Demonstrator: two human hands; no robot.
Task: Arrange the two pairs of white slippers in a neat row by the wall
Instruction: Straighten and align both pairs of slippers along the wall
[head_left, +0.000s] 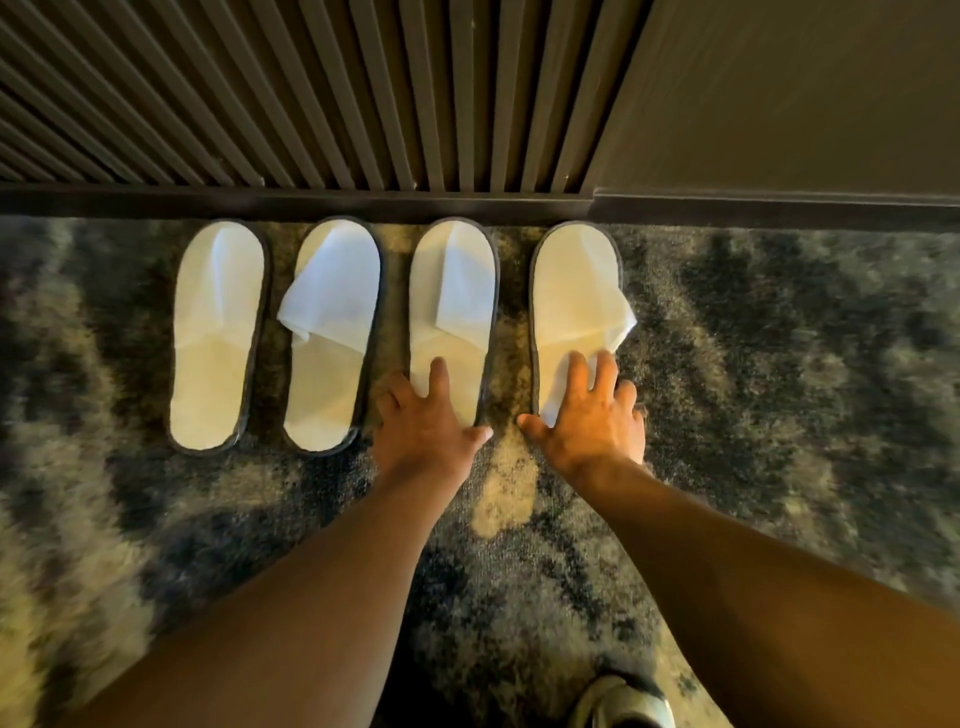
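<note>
Head view shows the left hand (423, 423) lying flat and open-fingered on the heel of the third flat white cloth slipper with dark edging (453, 301), counting from the left end of the row, while the right hand (589, 415) presses likewise, fingers spread and gripping nothing, on the heel of the fourth slipper (574, 301). Each slipper runs lengthwise straight away from its hand, toe just short of the dark skirting board (311, 203), which I take as the landmark. Beyond the left hand, two more slippers (218, 332) and (332, 332) lie parallel, toes near the same skirting, on the mottled grey carpet (779, 364). The row looks nearly finished; a small push along each long axis toward the skirting would even the toes, I judge
</note>
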